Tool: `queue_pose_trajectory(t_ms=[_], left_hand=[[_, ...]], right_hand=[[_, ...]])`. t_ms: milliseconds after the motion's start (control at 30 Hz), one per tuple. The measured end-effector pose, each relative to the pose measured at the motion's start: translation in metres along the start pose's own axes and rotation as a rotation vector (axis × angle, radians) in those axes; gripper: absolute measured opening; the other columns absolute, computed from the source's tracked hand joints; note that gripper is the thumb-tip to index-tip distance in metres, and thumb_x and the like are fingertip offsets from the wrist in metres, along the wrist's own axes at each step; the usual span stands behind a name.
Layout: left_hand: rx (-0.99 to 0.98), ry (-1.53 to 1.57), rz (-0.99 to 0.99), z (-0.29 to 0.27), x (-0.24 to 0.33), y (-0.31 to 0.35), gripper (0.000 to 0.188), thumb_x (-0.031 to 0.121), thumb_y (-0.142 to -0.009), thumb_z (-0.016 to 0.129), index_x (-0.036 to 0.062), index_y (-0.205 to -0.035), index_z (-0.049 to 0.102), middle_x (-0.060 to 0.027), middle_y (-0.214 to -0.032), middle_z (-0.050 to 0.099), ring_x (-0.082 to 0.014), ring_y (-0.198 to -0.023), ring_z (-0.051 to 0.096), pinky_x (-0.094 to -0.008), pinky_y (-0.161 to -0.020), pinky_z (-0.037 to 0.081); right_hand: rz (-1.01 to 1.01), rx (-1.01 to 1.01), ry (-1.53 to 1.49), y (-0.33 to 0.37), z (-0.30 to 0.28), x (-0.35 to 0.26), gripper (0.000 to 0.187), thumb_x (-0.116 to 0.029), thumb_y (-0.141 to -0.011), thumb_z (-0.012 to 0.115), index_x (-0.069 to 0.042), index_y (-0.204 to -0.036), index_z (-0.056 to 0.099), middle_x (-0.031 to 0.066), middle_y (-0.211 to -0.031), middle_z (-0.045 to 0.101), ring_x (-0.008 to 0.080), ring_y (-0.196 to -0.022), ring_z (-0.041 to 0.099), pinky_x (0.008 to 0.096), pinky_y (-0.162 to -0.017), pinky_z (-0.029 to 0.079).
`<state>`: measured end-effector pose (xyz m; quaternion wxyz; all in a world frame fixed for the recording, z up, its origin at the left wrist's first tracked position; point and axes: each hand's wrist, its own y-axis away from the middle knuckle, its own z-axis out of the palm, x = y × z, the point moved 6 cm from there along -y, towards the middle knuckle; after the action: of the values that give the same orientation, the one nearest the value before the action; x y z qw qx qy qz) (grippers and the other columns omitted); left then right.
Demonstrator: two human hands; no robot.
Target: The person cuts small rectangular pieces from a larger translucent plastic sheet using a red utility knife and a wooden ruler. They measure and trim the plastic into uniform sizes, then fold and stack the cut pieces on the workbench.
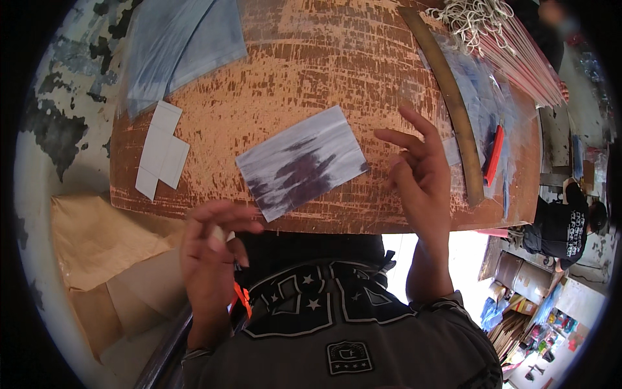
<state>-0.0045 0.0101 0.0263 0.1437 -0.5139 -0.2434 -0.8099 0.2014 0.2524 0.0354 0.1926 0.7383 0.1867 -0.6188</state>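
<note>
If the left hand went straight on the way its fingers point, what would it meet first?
The left hand would probably meet the near corner of the pale, dark-patched rectangular sheet, close by to its right; its height is unclear, so it might pass above.

your grey shirt (278,356): badge (350,358) with a curvy symbol over a row of little stars, no legible words tbh | same shirt, black panels (282,318): pale stars (313,304) | co-worker (547,243) off to your right, black shirt (551,223): rows of white block lettering (575,235), way too small and fuzzy for you to read here
</note>
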Motion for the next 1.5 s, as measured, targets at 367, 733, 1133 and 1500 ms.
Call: queue_pose_trajectory(t_ms=[367, 733, 1133, 1500], left_hand=[[0.104, 0.106, -0.052, -0.009, -0.005, -0.006, 0.081, 0.034, -0.103, 0.067, -0.0007, -0.164, 0.027, -0.0345, -0.160, 0.044, -0.0381, -0.148, 0.050, -0.0337, -0.098, 0.056], [0.062, 0.180, -0.105, -0.010, -0.005, -0.004, 0.081, 0.030, -0.102, 0.067, 0.0017, -0.166, 0.024, -0.0298, -0.164, 0.043, -0.0352, -0.154, 0.043, -0.0330, -0.104, 0.049], [0.044, 0.223, -0.099, -0.014, -0.004, -0.007, 0.078, 0.024, -0.103, 0.065, 0.0011, -0.166, 0.025, -0.0318, -0.162, 0.044, -0.0361, -0.152, 0.046, -0.0323, -0.102, 0.051], [0.024, 0.202, -0.083, -0.015, -0.001, -0.010, 0.087, 0.030, -0.102, 0.069, -0.0018, -0.167, 0.021, -0.0394, -0.160, 0.041, -0.0426, -0.150, 0.047, -0.0340, -0.099, 0.056]], right_hand=[[0.087, -0.094, -0.087, -0.010, 0.017, 0.005, 0.068, 0.010, -0.095, 0.046, -0.005, -0.161, 0.037, 0.0207, -0.129, 0.073, 0.0057, -0.084, 0.067, 0.0187, -0.071, 0.051], [0.078, -0.104, -0.075, -0.008, 0.022, 0.002, 0.068, 0.001, -0.099, 0.055, -0.004, -0.163, 0.035, 0.0245, -0.133, 0.073, -0.0050, -0.056, 0.045, 0.0136, -0.049, 0.032], [0.117, -0.148, -0.027, -0.003, 0.028, -0.005, 0.070, 0.006, -0.099, 0.052, -0.006, -0.165, 0.033, 0.0205, -0.136, 0.072, -0.0065, -0.069, 0.054, 0.0119, -0.058, 0.036], [0.119, -0.174, -0.032, -0.017, 0.019, 0.002, 0.061, -0.008, -0.103, 0.063, -0.002, -0.159, 0.039, 0.0201, -0.129, 0.074, 0.0088, -0.092, 0.070, 0.0218, -0.072, 0.051]])
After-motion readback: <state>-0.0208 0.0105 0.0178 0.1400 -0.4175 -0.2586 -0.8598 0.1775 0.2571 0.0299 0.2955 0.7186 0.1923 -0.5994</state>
